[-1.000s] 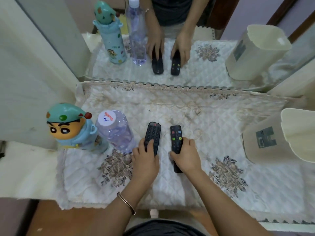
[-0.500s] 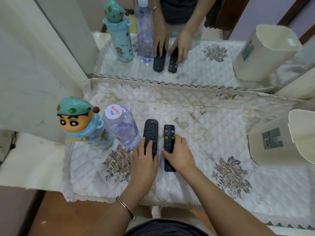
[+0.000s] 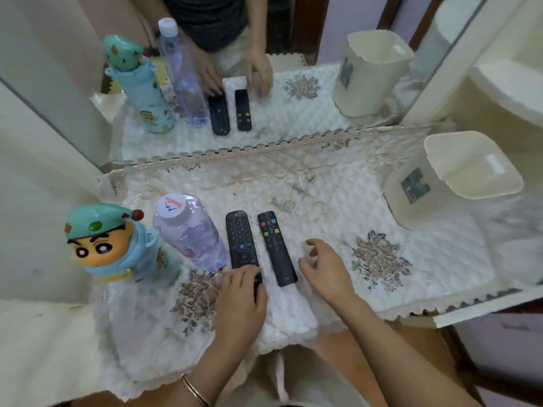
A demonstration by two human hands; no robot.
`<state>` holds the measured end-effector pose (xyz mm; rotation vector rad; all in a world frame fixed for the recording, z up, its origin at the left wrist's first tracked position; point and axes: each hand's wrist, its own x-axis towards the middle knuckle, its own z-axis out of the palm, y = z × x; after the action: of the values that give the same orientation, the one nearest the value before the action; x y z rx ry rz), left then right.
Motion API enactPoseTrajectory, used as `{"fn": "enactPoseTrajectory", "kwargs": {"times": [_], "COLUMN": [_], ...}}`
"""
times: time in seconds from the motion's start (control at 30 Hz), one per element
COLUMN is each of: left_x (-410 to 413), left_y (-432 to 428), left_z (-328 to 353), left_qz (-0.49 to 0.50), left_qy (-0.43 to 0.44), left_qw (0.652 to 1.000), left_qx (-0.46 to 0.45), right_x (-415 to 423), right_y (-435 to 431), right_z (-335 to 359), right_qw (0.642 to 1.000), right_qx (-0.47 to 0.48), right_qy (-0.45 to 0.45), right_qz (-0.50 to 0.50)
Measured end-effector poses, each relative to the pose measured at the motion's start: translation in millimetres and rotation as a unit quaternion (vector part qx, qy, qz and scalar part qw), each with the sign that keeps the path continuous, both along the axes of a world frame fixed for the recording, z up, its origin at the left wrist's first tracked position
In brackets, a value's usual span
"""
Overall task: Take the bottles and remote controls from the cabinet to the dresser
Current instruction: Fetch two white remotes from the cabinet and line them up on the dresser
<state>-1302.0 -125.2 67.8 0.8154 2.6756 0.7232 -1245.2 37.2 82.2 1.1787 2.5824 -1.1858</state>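
Two black remote controls lie side by side on the quilted white cloth (image 3: pixel 323 207) of the dresser. The left remote (image 3: pixel 241 240) has many small buttons; my left hand (image 3: pixel 242 301) rests on its near end, fingers laid over it. The right remote (image 3: pixel 274 245) has coloured buttons and lies free. My right hand (image 3: pixel 326 268) hovers just right of it, fingers relaxed, holding nothing. A clear water bottle (image 3: pixel 188 233) with a white cap stands left of the remotes. A cartoon-headed teal bottle (image 3: pixel 114 245) stands further left.
A mirror (image 3: pixel 264 69) behind the dresser repeats the whole scene. A cream plastic bin (image 3: pixel 449 183) stands at the right of the cloth. A pale wall (image 3: pixel 35 142) closes in the left side. The dresser's front edge runs below my wrists.
My right hand has let go of the coloured-button remote and moved off to its right. My left hand has slid back to the near end of the other remote. The camera view has shifted.
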Motion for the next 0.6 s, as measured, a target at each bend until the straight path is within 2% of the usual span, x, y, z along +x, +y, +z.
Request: {"fn": "enactPoseTrajectory", "kwargs": {"times": [0.17,0.3,0.5,0.6], "left_x": [11,51,164,234], "left_y": [31,66,110,117], "left_z": [15,26,19,1], "left_qz": [-0.121,-0.247,-0.446,-0.515], "left_qy": [-0.035,-0.094,-0.102,-0.114], "left_qw": [0.991,0.964,0.889,0.843], "left_qx": [0.043,0.005,-0.027,-0.105], "right_x": [93,196,371,460], "right_y": [16,12,-50,-98], "right_z": [10,9,-17,-35], "right_qw": [0.994,0.970,0.893,0.837], "right_qx": [-0.027,-0.051,-0.113,-0.174], "right_qy": [0.026,0.018,-0.021,-0.034], "right_qz": [-0.105,-0.237,-0.435,-0.518]}}
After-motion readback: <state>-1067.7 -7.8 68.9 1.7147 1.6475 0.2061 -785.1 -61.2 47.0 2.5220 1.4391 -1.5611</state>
